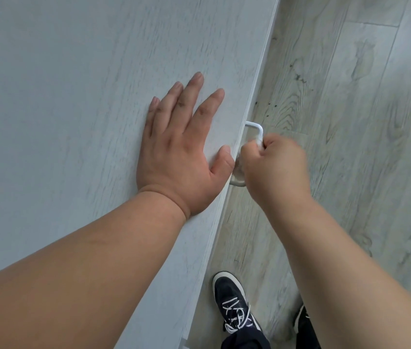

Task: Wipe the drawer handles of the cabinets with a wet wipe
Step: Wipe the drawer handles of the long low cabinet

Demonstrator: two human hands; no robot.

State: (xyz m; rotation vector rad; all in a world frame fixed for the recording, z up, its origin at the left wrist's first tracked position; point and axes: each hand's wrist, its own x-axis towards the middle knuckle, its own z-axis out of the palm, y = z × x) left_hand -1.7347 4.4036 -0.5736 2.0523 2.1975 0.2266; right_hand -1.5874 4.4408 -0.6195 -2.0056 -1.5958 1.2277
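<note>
Left hand (181, 157) lying flat, fingers spread wide, at the counter (73, 96) front edge, right hand (275, 170) gripping wet wipe (259, 142) around drawer handle (255, 125) just below that edge

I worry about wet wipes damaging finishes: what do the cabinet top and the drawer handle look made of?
Cabinet top: probably laminate or painted board, matt pale grey with a printed-looking wood grain. Drawer handle: likely metal, a thin bent bar with a smooth whitish coating; blur leaves this open.

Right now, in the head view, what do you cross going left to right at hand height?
cabinet top → left hand, flat on it → drawer handle → right hand, gripping the wet wipe → wood floor
</note>
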